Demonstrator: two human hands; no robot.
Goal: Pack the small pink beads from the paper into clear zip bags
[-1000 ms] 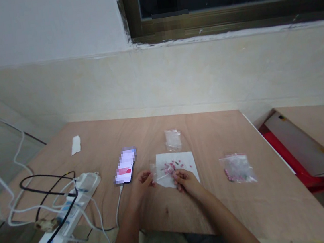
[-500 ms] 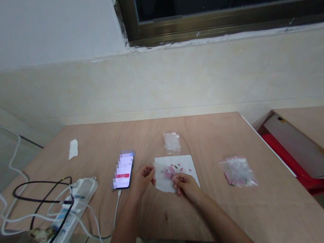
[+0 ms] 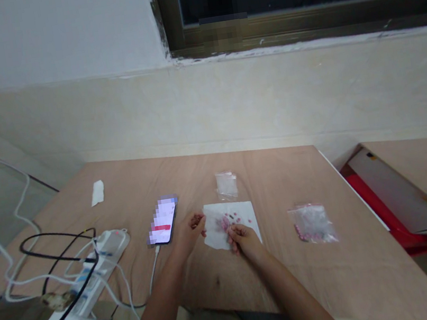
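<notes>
A white sheet of paper (image 3: pixel 215 240) lies on the table in front of me, with small pink and dark bead-like pieces (image 3: pixel 232 216) scattered on it. A denser pink cluster (image 3: pixel 224 224) sits by my right fingertips. My left hand (image 3: pixel 194 228) is at the paper's left edge, thumb and fingers pinched together. Over the paper's lower right part, my right hand (image 3: pixel 244 236) is closed in a pinch too. Whatever either hand holds is too small or hidden to name.
A clear plastic bag (image 3: pixel 227 184) lies beyond the paper, and another bag with pink pieces (image 3: pixel 313 224) to the right. At left are a phone (image 3: pixel 164 226) on a charging cable, a paper scrap (image 3: pixel 97 193) and a white power strip (image 3: pixel 109 250) with tangled cords.
Both hands stay pinched at almost the same spots, with only slight finger movement. The whole view has shifted a little.
</notes>
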